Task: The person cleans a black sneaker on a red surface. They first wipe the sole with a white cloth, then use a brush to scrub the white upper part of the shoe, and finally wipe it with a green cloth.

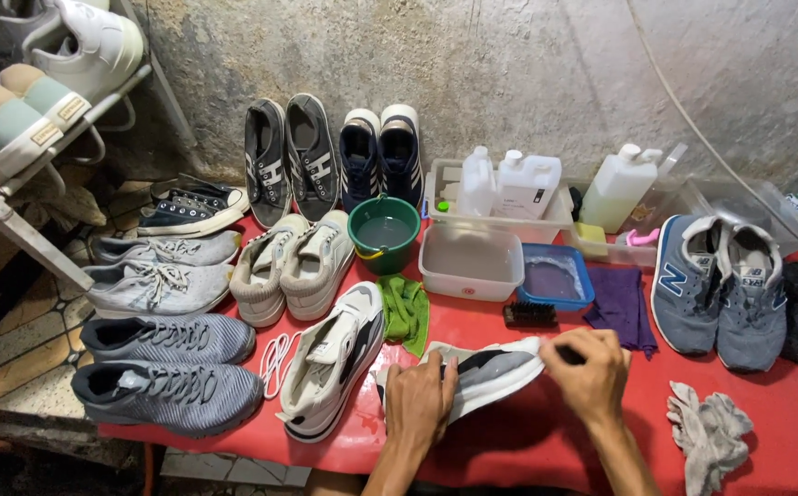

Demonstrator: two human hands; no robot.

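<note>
We cannot see all of the grey and white sneaker [486, 372], because our two hands cover parts of it. It lies on its side on the red surface [528, 441], close to the near edge. Our right hand [592, 367] hides the sneaker's right end. Something dark peeks out by its fingers [569, 349], but we cannot tell what it is. Those fingers are curled tight around that dark thing and press it on the sneaker. Our left hand [420, 400] lies flat on the sneaker's left end, fingers spread a little and bent over it to grip it. Both arms come up from the near edge, and the bottom of the picture cuts them off.

Just behind the sneaker lies a black brush [529, 314]. A green cloth [406, 312] lies to the left of the brush, and a purple cloth [621, 303] lies to the right. Beside our left hand lies a white sneaker [335, 363] with a loose white lace [275, 354]. A grey rag [707, 432] lies near the right corner.
</note>
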